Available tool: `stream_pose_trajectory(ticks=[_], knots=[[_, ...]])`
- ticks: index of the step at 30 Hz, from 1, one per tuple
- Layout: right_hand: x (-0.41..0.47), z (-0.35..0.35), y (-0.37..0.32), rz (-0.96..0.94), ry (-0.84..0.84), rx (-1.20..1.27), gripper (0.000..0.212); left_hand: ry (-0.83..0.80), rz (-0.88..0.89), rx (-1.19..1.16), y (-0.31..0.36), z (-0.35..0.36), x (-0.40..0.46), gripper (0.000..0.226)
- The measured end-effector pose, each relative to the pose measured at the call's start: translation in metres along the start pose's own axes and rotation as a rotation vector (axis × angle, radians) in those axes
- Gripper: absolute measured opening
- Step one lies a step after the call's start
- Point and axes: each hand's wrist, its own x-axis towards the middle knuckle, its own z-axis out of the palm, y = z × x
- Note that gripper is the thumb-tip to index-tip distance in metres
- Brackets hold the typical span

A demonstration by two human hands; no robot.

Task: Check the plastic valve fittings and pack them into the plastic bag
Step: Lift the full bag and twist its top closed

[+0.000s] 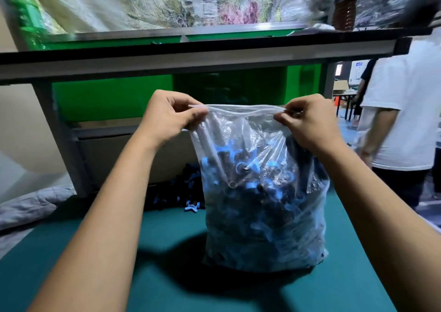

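Clear bag [262, 130] of black fittings [260, 216] (blue handles), teal table [167, 288].

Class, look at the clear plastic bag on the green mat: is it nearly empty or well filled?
Well filled. Blue-and-black fittings fill most of the plastic bag, leaving slack film under the rim.

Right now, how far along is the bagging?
Done: the plastic bag on the green mat looks nearly full of fittings. In hand: the left hand and right hand pinch its zip top at each end. Left: loose fittings lie behind the bag, unpacked.
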Motion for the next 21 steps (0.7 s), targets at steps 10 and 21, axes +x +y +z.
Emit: stream_pose_trajectory(ticks=[10, 21], knots=[[0.011, 0.026, -0.098, -0.284, -0.091, -0.196, 0.027, 0.045, -0.066, -0.118, 0.01, 0.016, 0.004, 0.009], [0.018, 0.036, -0.099, -0.26, -0.121, -0.023, 0.022, 0.088, -0.058, -0.144, 0.002, 0.009, 0.001, 0.009]])
